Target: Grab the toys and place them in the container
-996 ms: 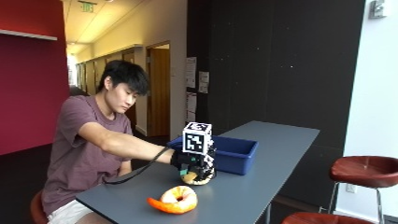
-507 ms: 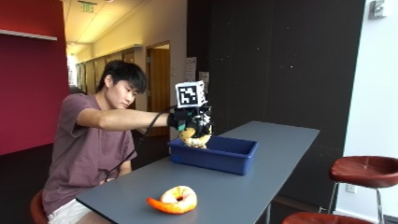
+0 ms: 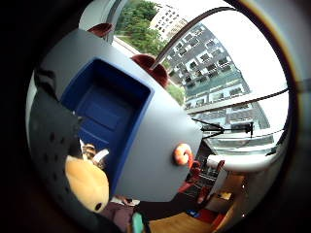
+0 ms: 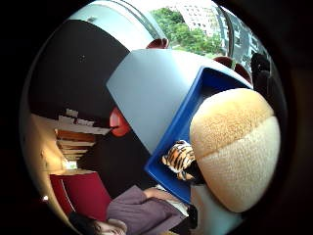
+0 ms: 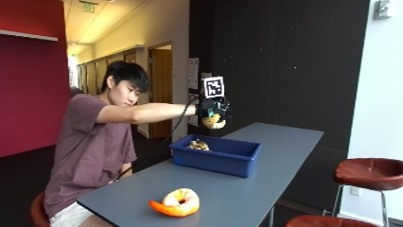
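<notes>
My gloved right hand (image 5: 213,111) is raised well above the blue container (image 5: 217,163) and grips a tan plush toy (image 5: 214,122). This plush toy (image 4: 234,147) fills much of the thumb side palm view, and the plush toy (image 3: 88,182) shows beside the black glove (image 3: 51,141) in the other palm view. A tiger-striped toy (image 5: 198,144) lies inside the container (image 4: 178,122) at its end nearest the person; the tiger toy (image 4: 180,157) is seen below the palm. An orange ring-shaped toy (image 5: 178,202) lies on the grey table (image 5: 277,142) near its front end. The orange toy (image 3: 183,154) lies apart from the container (image 3: 107,109).
The long grey table runs back along a dark wall. Red-brown stools (image 5: 368,172) stand to its right. The person sits at the table's left side, the right arm stretched out over the container.
The hand lifted the plush toy off the table beside the container, carried it over the container and has risen higher above it. The orange toy has not moved.
</notes>
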Motion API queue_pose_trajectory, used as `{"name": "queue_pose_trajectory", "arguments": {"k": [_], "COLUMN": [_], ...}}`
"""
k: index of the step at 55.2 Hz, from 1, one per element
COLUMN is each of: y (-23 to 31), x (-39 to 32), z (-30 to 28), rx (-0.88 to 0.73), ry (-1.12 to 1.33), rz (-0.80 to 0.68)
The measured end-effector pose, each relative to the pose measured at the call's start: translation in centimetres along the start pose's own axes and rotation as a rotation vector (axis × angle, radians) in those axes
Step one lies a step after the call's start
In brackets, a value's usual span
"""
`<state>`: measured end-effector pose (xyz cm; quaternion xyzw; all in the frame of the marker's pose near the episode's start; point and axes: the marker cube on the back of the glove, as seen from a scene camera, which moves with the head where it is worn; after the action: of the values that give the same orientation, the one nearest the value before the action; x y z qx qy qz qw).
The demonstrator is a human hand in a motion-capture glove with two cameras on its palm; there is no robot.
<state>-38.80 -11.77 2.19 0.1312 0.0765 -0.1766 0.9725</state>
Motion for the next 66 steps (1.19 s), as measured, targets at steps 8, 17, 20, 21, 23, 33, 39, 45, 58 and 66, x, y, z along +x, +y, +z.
{"name": "queue_pose_trajectory", "arguments": {"k": [8, 17, 20, 21, 23, 33, 39, 45, 58, 66], "y": [-0.6, 0.0, 0.0, 0.1, 0.5, 1.6, 3.6, 5.8, 13.0, 16.9], "x": [-3.5, -4.2, -4.3, -4.0, -2.9, 3.0, 7.3, 12.6, 26.5, 32.7], "z": [1.1, 3.4, 3.5, 3.3, 2.9, 0.3, -0.9, -1.2, 3.0, 6.7], "rx": [-0.121, -0.514, -0.496, -0.479, -0.451, -0.349, -0.323, -0.324, -0.364, -0.377], "ry": [-0.089, -0.049, -0.052, -0.055, -0.068, -0.059, -0.038, -0.028, 0.002, -0.06], "rz": [-0.138, -0.059, -0.033, -0.06, -0.115, -0.041, -0.108, 0.052, 0.363, 0.416]}}
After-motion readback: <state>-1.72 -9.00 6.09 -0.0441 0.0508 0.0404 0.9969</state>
